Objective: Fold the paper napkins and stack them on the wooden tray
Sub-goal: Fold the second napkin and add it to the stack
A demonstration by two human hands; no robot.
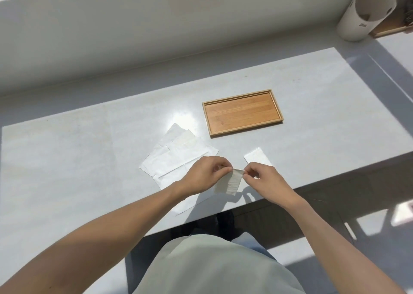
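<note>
A folded white paper napkin [230, 183] hangs above the table's front edge, pinched at its top corners by my left hand [206, 175] and my right hand [266, 178]. Several unfolded white napkins [178, 155] lie overlapping on the table just left of and behind my left hand. One small folded napkin [257, 156] lies flat on the table behind my right hand. The wooden tray [242, 112] sits farther back, slightly to the right, with nothing in it.
The grey table [89, 148] ends in a front edge right under my hands. A white cylindrical container [366, 12] stands at the back right on the ledge, beside a wooden object [388, 31]. A low wall runs along the back.
</note>
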